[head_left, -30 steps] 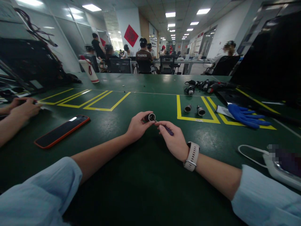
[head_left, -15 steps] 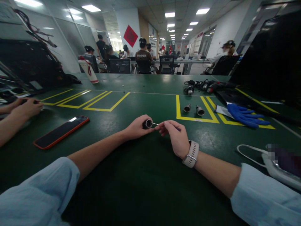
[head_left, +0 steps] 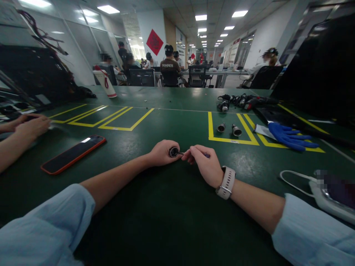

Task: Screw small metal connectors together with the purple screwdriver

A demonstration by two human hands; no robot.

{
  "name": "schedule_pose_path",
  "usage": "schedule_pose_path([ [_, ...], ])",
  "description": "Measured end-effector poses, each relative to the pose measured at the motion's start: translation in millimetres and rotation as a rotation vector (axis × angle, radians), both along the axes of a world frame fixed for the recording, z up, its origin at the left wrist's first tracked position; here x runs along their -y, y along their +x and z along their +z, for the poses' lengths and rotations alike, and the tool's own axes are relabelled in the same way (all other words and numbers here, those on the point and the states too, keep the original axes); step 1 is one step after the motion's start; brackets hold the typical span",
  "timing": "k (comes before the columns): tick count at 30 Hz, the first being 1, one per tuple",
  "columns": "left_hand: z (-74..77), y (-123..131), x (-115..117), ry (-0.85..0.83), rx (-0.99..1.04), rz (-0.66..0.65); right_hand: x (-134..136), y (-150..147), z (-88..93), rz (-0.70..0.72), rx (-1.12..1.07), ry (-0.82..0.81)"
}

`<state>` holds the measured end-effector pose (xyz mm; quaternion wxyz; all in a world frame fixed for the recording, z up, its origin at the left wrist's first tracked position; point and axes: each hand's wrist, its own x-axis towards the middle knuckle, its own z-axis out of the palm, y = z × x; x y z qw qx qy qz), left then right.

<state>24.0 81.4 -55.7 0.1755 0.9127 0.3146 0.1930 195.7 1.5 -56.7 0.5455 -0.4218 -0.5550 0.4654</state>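
My left hand (head_left: pixel 163 152) is closed around a round black connector with a metal rim (head_left: pixel 173 152), its open end facing me. In my right hand (head_left: pixel 203 162) is a thin screwdriver (head_left: pixel 206 155), pinched between thumb and fingers, its dark purplish handle partly covered by them. The metal shaft points left and meets the side of the connector; the exact spot where the tip sits is too small to make out. Both hands are just above the green table (head_left: pixel 155 207).
Two metal connector shells (head_left: pixel 236 130) lie inside a yellow taped box. Right of them are a blue glove (head_left: pixel 288 136) and black cabled parts (head_left: pixel 235 101). An orange-edged phone (head_left: pixel 73 154) lies left. A co-worker's hands (head_left: pixel 33 127) are at far left; a white cup (head_left: pixel 106 84) stands behind.
Both hands have lowered slightly toward me, and the connector has tilted a little. The right fingers have curled closer to the connector, with less screwdriver shaft showing.
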Motion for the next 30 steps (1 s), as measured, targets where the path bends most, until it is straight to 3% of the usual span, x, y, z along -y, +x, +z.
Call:
schedule_pose_path([
  [7,-1.9,-1.2,-2.2,0.002,0.039,-0.029,-9.9,0.0,-6.4,0.0,-0.184,-0.137],
  [16,-2.2,-1.0,-1.0,-0.001,0.116,-0.02,-2.7,-0.3,-5.9,0.015,-0.18,-0.073],
  [22,0.4,-0.4,-0.1,-0.04,0.153,-0.065,-8.6,2.5,-8.0,0.068,-0.259,-0.146],
  [30,-5.3,-1.0,-4.3,-0.118,0.277,-0.008,-7.2,-2.6,-7.4,0.096,-0.345,-0.125],
])
